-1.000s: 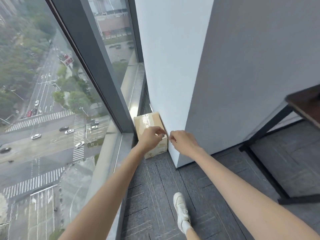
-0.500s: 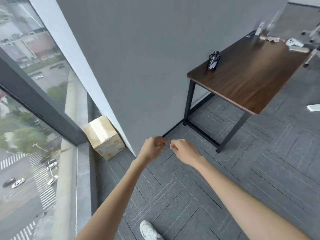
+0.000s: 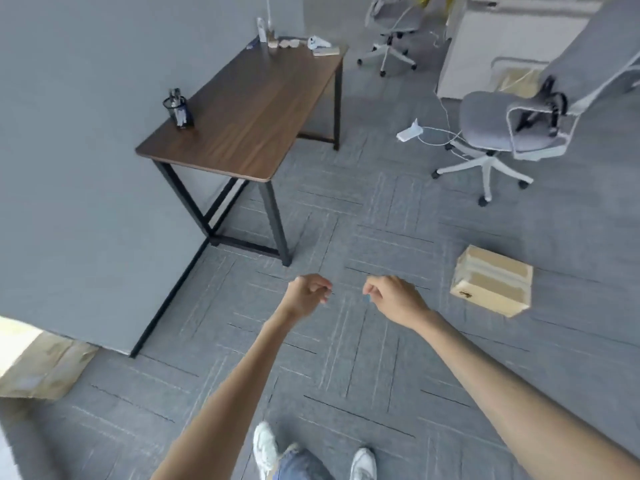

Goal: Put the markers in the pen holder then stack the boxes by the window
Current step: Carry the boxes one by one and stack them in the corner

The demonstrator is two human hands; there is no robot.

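Note:
A taped cardboard box point(image 3: 491, 285) lies on the grey carpet to my right. Another cardboard box point(image 3: 41, 367) sits at the far left by the wall corner, partly cut off by the frame edge. A black mesh pen holder point(image 3: 178, 108) with markers standing in it is on the near left corner of the brown table point(image 3: 256, 109). My left hand point(image 3: 308, 294) and my right hand point(image 3: 393, 297) hang out in front of me over bare carpet, both curled loosely into fists with nothing in them. The right hand is well left of the nearer box.
A grey office chair point(image 3: 502, 133) stands at the right, a second chair point(image 3: 391, 36) at the back. A white power strip with cable point(image 3: 410, 131) lies on the floor. Small items clutter the table's far end point(image 3: 301, 45). My white shoes point(image 3: 265, 448) are below.
My view has swung right, away from the window and the box there, toward the room. The table, chairs and second box have come into sight. Both hands stay curled and empty.

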